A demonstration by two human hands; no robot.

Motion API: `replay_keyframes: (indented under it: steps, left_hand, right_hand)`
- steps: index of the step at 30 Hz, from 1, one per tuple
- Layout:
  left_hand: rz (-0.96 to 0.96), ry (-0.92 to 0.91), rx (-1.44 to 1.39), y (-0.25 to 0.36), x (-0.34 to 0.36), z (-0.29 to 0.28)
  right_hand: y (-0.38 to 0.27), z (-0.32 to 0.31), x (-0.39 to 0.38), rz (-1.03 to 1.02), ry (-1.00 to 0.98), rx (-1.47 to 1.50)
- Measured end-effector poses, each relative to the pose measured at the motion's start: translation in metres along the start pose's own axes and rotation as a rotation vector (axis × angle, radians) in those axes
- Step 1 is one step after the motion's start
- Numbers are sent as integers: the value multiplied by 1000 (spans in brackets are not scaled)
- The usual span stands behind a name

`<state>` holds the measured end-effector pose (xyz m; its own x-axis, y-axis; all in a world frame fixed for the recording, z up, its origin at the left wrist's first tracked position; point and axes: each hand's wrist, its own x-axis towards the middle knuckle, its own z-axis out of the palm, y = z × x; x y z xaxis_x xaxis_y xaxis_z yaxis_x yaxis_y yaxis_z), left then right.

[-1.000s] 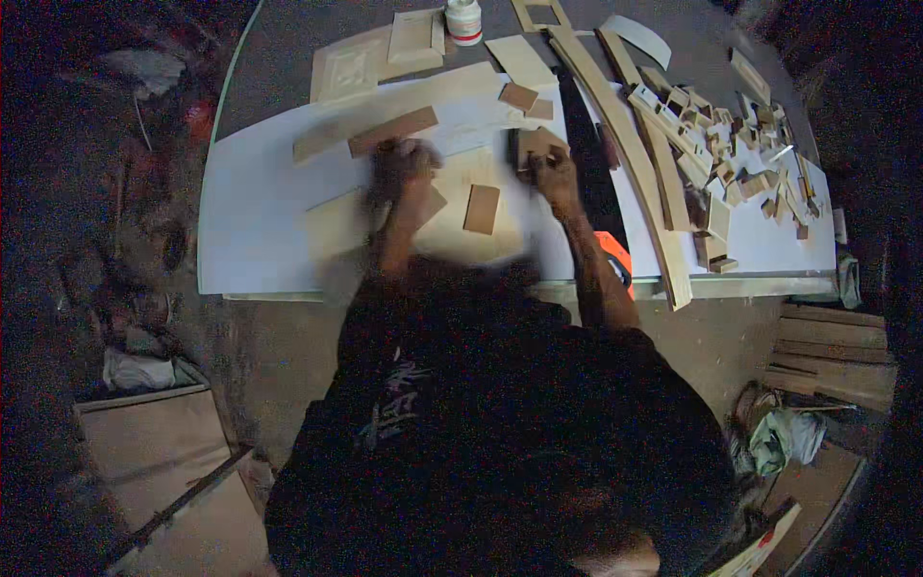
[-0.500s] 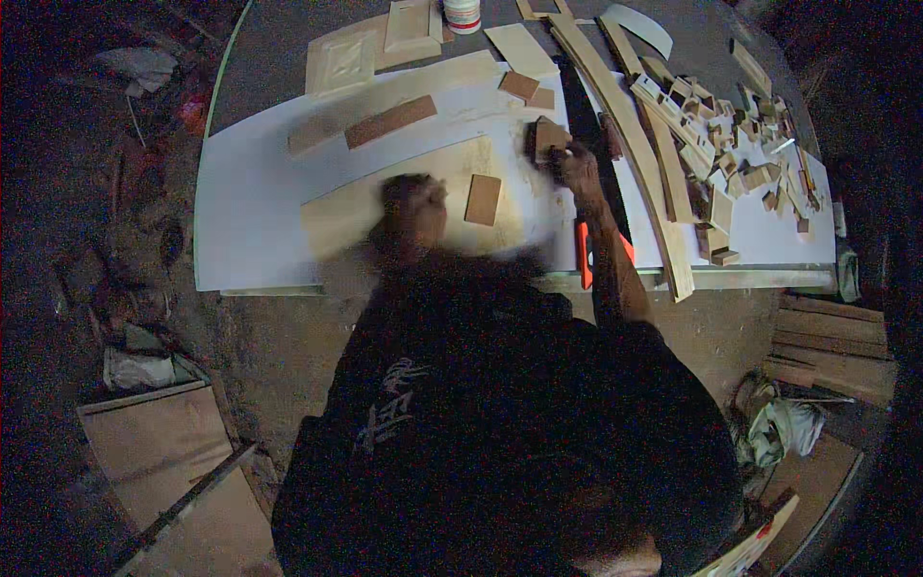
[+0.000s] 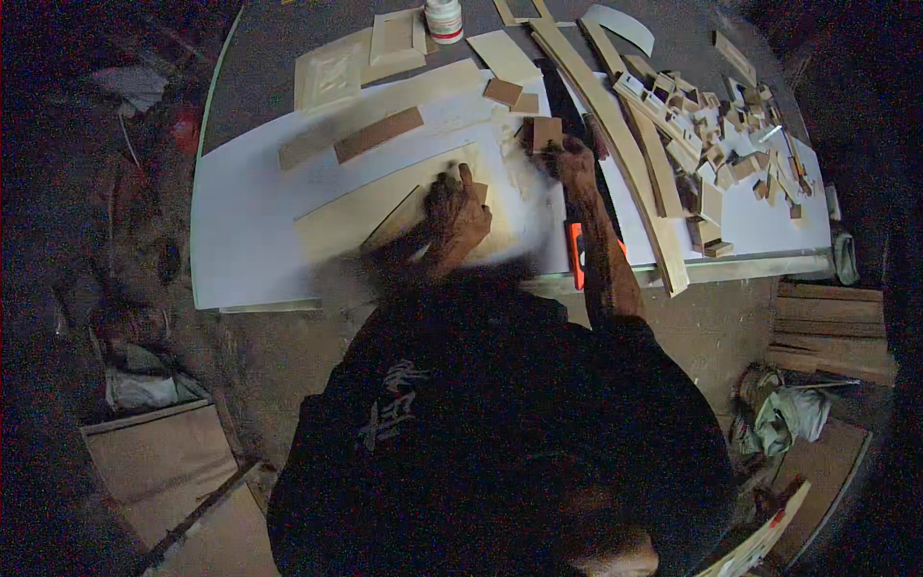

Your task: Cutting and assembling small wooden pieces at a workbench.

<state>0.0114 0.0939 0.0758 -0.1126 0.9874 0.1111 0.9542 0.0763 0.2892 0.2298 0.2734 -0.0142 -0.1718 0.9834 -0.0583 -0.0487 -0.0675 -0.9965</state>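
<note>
Presently: brown block (image 3: 547,133), against the right hand (image 3: 576,168), toward the table's (image 3: 264,82) far edge, long side running near to far; pinched or not, cannot tell. Small brown piece (image 3: 482,192), partly hidden by the left hand (image 3: 456,213); grip unclear.

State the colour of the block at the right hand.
The block is brown, seen in the head view.

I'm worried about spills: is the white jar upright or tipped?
Upright: the white jar stands base-down on the table, its side facing the camera.
</note>
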Motion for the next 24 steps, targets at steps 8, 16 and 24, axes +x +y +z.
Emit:
replay_keyframes:
  steps: [8, 16, 24]
  left_hand:
    - [146, 280, 33, -11, 41, -16]
    - [220, 122, 120, 9, 104, -22]
    - [142, 328, -100, -81, 58, -2]
  right_hand:
    - [-13, -1, 15, -225, -29, -1065]
    - [-55, 47, -13, -278, -49, -1423]
    - [-41, 46, 1, -262, 47, -1379]
